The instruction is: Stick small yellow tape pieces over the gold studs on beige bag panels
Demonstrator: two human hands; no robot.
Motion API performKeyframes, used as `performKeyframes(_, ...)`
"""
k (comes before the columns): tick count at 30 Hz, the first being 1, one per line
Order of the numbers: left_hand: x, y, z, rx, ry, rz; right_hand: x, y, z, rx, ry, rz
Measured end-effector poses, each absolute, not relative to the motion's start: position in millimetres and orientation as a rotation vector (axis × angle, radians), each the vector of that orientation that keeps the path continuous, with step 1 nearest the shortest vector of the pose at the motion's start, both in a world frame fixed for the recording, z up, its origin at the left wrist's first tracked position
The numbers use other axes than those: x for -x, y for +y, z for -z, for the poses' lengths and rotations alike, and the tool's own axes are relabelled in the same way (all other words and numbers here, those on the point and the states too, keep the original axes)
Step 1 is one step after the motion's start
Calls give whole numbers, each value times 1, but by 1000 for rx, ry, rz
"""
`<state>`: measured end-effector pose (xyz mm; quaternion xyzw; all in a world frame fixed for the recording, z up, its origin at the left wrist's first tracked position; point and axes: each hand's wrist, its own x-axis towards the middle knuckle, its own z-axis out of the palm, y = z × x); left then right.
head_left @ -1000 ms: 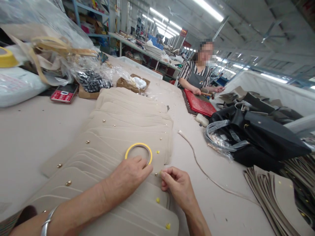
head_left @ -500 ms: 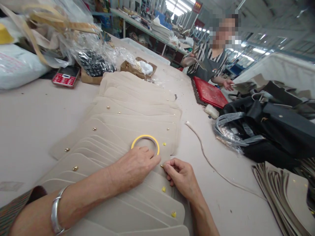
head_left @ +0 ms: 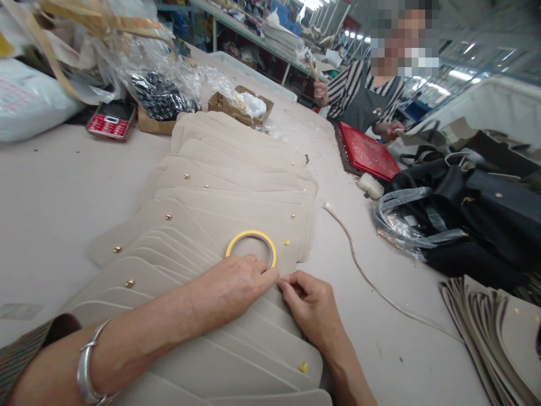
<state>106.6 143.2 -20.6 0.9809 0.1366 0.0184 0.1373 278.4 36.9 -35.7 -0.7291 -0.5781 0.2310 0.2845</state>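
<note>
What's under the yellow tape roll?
Beige panels show through the ring of the yellow tape roll. The left hand covers its near side, so whatever lies beneath there cannot be seen.

Worktable [head_left: 54, 192]: broad, pale and matte, filling the foreground. A long bench [head_left: 253, 38] on pale legs [head_left: 214, 35] runs slantwise beyond it, its top crowded. Blue shelving [head_left: 171, 7] at upper left, only partly in frame. A large white bin [head_left: 505, 98] stands at the right. Ceiling [head_left: 507, 28]: dim grey at upper right, detail blurred. Lighting: bright strip lights [head_left: 313, 4] at top centre — further tubes [head_left: 460, 74] glow at right, above the bin. Background generally soft in focus.
</note>
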Motion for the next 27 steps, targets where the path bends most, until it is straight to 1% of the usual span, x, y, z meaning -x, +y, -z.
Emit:
performKeyframes(3,-108,144,18,-2813,421,-7,-276,36,39,1953,-1621,-497)
performKeyframes(7,-109,144,19,-2812,439,-3,-275,38,41,1998,-1594,-478)
performKeyframes(9,-108,144,20,-2831,440,-20,-276,39,41,2019,-1483,-547)
performKeyframes(13,-108,144,19,-2840,453,-28,-283,34,41,1981,-1080,-869)
performKeyframes(15,-108,143,18,-2829,454,-26,-285,30,41,1935,-1056,-915)
performKeyframes(17,-107,142,18,-2816,464,-29,-285,29,42,1928,-1218,-801)
performKeyframes(19,-107,143,19,-2806,488,-57,-282,31,43,1933,-1408,-603)
performKeyframes(21,-106,147,19,-2802,545,-141,-279,35,44,1933,-1522,-467)
performKeyframes(24,-107,161,14,-2836,733,-289,-276,44,44,1961,-1543,-467)
performKeyframes(27,-112,179,3,-2905,974,-320,-277,47,39,1972,-1477,-560)
